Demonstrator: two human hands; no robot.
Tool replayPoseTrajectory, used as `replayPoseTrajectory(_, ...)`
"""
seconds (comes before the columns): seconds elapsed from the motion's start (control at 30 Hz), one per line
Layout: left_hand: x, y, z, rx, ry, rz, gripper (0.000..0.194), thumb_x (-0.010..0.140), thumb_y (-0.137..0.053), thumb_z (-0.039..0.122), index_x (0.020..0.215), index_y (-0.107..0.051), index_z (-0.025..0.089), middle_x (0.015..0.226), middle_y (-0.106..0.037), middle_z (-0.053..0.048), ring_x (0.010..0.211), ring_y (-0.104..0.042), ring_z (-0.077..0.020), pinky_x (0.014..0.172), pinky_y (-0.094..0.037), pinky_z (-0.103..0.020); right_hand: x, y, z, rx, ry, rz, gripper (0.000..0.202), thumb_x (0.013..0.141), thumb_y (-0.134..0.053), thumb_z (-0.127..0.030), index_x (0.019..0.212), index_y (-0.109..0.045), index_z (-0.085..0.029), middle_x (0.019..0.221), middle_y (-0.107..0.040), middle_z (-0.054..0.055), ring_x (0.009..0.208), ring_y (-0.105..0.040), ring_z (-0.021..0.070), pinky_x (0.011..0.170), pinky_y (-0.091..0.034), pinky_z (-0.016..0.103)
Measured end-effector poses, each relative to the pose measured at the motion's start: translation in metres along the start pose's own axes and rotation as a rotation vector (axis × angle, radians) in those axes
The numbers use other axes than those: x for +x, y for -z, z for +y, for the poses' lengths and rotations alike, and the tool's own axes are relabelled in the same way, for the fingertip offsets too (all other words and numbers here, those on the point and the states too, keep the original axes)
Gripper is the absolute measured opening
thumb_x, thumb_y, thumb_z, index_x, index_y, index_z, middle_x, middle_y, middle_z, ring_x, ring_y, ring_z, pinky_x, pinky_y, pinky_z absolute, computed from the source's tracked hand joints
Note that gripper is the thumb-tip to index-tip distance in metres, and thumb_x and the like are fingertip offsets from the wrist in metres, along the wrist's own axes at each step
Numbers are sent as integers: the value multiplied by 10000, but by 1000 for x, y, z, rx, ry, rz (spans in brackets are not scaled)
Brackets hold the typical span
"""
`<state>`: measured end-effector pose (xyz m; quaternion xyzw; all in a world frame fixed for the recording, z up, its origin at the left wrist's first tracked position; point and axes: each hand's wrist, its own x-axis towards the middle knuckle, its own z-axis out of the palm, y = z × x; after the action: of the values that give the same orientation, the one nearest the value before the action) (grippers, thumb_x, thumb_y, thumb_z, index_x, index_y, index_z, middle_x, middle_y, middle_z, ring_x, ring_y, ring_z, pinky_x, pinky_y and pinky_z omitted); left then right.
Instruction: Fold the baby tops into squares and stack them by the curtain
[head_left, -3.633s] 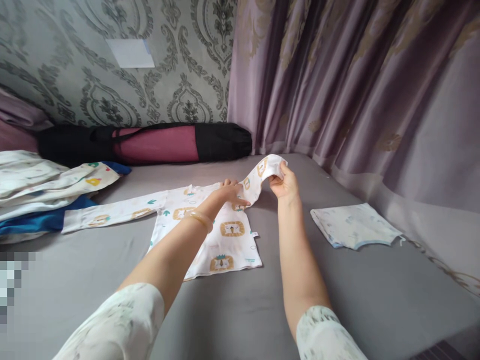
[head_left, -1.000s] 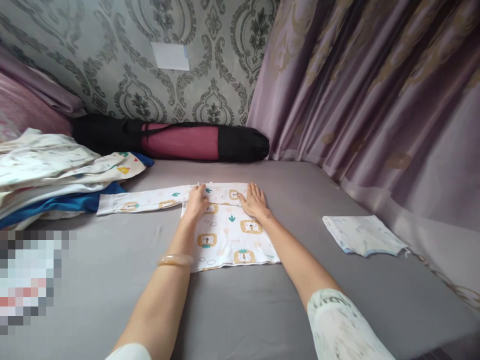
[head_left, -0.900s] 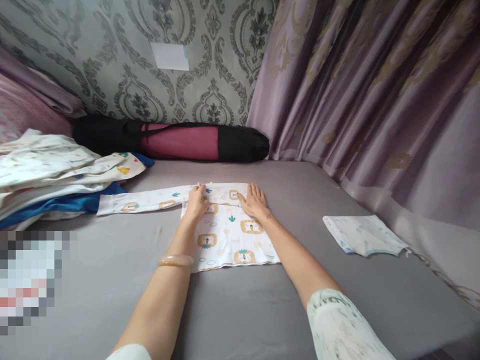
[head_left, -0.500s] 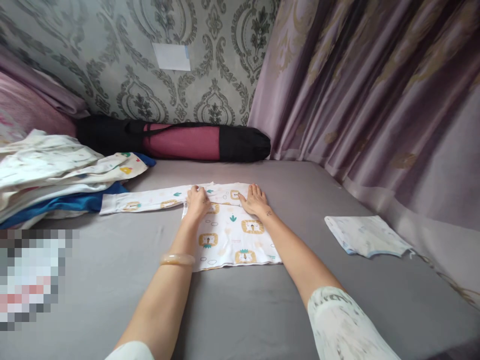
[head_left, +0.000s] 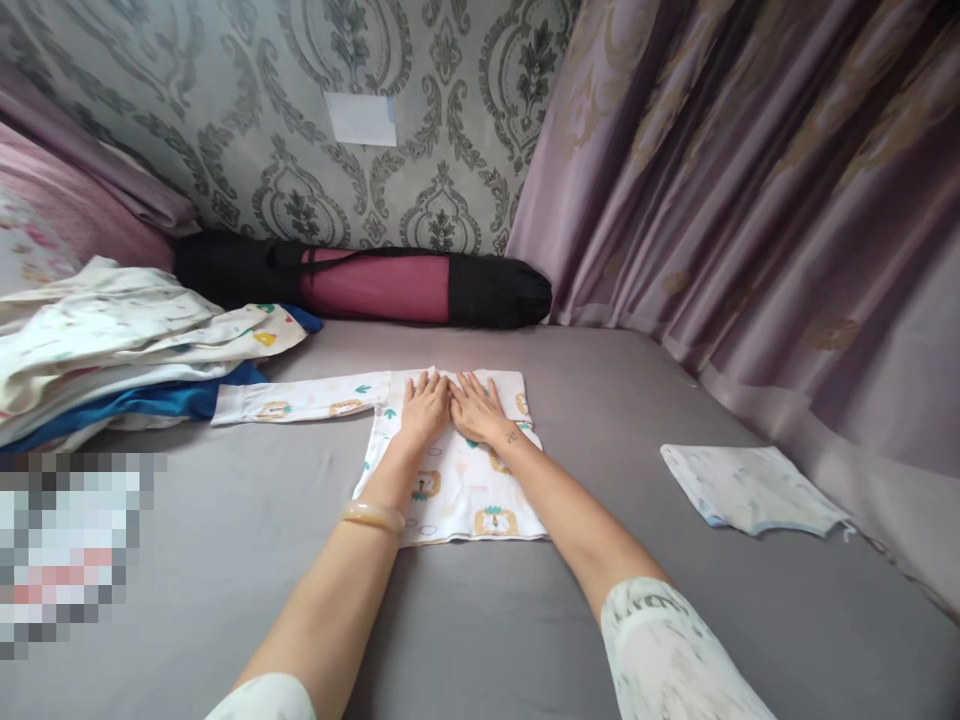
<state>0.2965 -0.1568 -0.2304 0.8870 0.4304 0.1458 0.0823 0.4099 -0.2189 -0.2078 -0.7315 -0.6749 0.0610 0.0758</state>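
Observation:
A small white long-sleeved shirt (head_left: 457,505) printed with lion faces and green leaves lies flat on the grey bed sheet (head_left: 600,400). One sleeve stretches out to the left; the right sleeve is folded in across the body. My left hand (head_left: 426,408) rests palm down on the upper middle of the shirt, fingers extended. Right beside it, my right hand (head_left: 477,410) lies flat with its fingers spread over the folded sleeve. Parts of the sleeve and chest are hidden under both hands.
A heap of clothes (head_left: 112,330) lies at the left, its blue cloth near the outstretched cuff. A folded white garment (head_left: 750,485) with blue edging sits at the right. A long black and red bag (head_left: 375,287) runs along the wall, and a curtain (head_left: 637,200) hangs at the right.
My right hand has slid left from the folded shoulder toward the middle, and my left hand has shifted slightly right. They now lie side by side. The view has turned a little left.

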Motion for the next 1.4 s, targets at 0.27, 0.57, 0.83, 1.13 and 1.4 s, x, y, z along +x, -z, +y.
replayPoseTrajectory(0.27, -1, 0, -3, -4, 74, -24, 557, 991, -268, 398, 1461, -430, 147, 1563, -345, -153, 1465, -267, -292, 1183, -171, -511, -1, 2, 7, 63, -83, -51, 605, 997, -193, -351, 1557, -222, -124, 1636, -136, 94, 1507, -66, 211, 1203, -14, 469)
replayPoseTrajectory(0.57, -1, 2, -5, -29, 174, -24, 656, 959, -316, 490, 1487, -380, 105, 1576, -302, -178, 1477, -224, -320, 1180, -183, -509, -6, 2, 14, 43, -284, -8, 663, 994, -201, -384, 1555, -149, -34, 1639, -59, 118, 1508, -23, 227, 1203, 8, 448)
replayPoseTrajectory(0.83, -3, -2, -4, 25, 267, 35, 814, 912, -353, 590, 1467, -375, -5, 1552, -283, -277, 1463, -206, -412, 1171, -170, -532, -11, 5, 32, 18, -412, -9, 714, 998, -220, -472, 1551, -160, -24, 1631, -84, 168, 1503, -49, 273, 1197, -20, 461)
replayPoseTrajectory(1.13, 2, -5, -6, 37, 314, 27, 951, 879, -376, 632, 1467, -288, -109, 1539, -261, -325, 1457, -211, -425, 1182, -157, -503, -17, 5, 32, 32, -457, 41, 754, 989, -251, -523, 1543, -191, -17, 1620, -99, 213, 1497, -42, 316, 1190, -68, 470)
replayPoseTrajectory(1.4, 3, -1, -5, 51, 327, -48, 955, 889, -336, 641, 1486, -244, -98, 1559, -217, -316, 1468, -176, -416, 1187, -129, -491, -16, 9, 33, 26, -468, -6, 762, 985, -239, -543, 1548, -187, -33, 1626, -98, 193, 1499, -31, 305, 1192, -76, 463)
